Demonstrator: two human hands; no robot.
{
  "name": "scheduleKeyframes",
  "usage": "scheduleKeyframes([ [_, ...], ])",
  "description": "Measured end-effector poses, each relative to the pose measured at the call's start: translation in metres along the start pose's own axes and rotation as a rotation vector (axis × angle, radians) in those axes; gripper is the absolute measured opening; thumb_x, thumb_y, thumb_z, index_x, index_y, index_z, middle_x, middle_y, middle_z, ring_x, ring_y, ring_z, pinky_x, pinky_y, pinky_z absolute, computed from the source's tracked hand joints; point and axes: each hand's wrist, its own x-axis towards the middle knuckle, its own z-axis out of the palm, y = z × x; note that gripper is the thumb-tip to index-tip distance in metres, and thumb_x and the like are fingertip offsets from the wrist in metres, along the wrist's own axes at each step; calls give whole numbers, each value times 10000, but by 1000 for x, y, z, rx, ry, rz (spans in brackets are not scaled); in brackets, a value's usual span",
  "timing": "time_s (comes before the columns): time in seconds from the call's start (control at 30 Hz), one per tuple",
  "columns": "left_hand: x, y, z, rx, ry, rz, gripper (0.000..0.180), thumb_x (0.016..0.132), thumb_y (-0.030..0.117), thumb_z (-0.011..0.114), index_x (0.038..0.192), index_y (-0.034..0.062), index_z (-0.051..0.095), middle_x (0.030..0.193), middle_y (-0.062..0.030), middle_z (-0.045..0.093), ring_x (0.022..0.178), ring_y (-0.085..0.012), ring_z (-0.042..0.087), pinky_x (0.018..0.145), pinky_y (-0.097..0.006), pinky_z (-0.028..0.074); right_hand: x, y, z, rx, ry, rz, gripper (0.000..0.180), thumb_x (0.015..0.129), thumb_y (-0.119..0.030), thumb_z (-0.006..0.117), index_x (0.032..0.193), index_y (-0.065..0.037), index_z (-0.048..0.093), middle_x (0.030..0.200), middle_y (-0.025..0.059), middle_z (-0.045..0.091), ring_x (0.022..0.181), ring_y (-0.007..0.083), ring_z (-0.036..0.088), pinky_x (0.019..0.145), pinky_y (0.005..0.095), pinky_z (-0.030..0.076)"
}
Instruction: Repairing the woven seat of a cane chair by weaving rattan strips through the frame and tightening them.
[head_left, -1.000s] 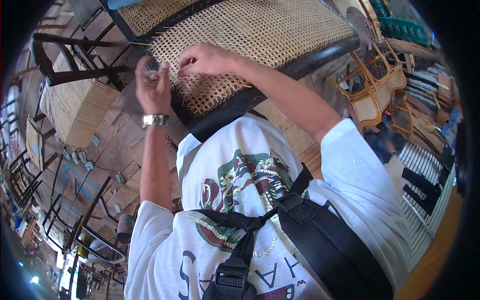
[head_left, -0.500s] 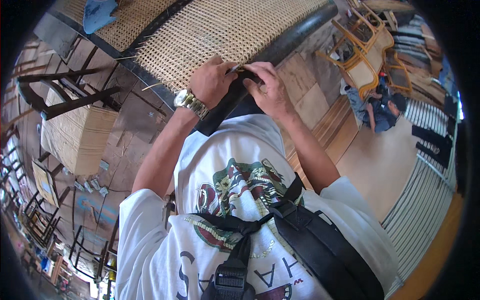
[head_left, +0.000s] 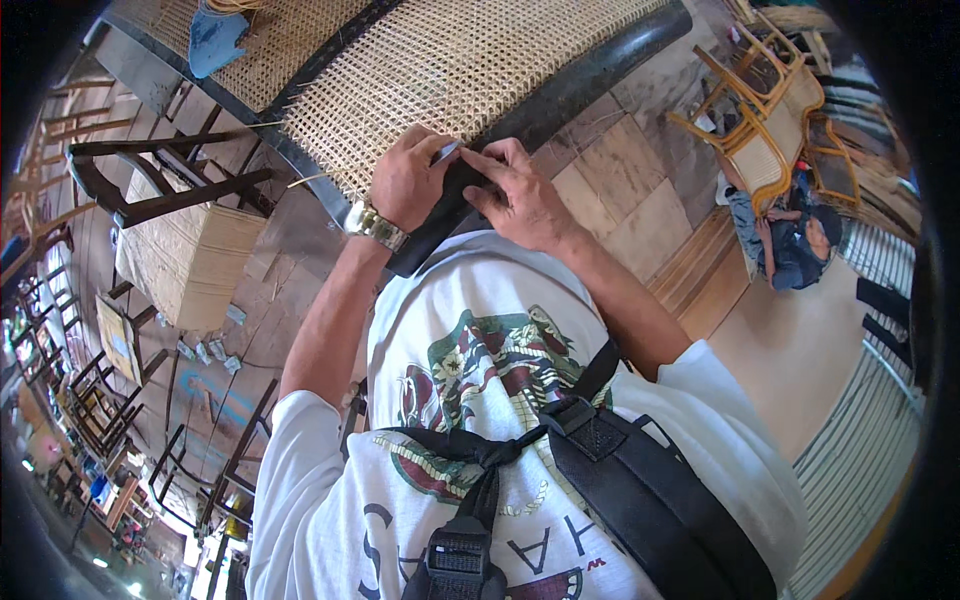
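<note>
A woven cane panel is set in a dark wooden frame in front of me. My left hand, with a metal watch on its wrist, lies at the panel's near edge. Its thumb and fingers pinch a small, flat, bluish-white piece whose kind I cannot make out. Close on its right is my right hand, its fingers bent and the index fingertip meeting the left fingertips at the frame. Whatever the right fingers hold is too small to see. Loose cane ends stick out past the panel's left edge.
A blue scrap lies on the cane at the far left. Left of me, a dark wooden frame rests on a cardboard box. To the right, a person sits below stacked yellow-brown chair frames; wooden planks lie nearer.
The view has shifted, so the surroundings appear farther right. Both hands have edged along the frame toward its near left part, and my right fingers are more bent.
</note>
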Motion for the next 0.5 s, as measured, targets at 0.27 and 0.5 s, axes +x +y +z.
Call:
scheduleKeyframes([
  [0.27,15,0,-17,116,-181,132,172,900,152,661,1028,42,694,927,-134,660,807,-331,673,722,-415,553,19,54,-41,123,154,68,336,941,-205,699,1226,-42,627,877,79,642,710,169,619,663,309,527],
  [0.5,20,17,-17,313,-284,140,121,884,131,595,940,61,677,875,-126,614,794,-318,677,691,-433,571,9,66,-47,172,166,59,344,949,-215,692,1236,-44,612,867,80,646,717,177,629,665,319,529],
])
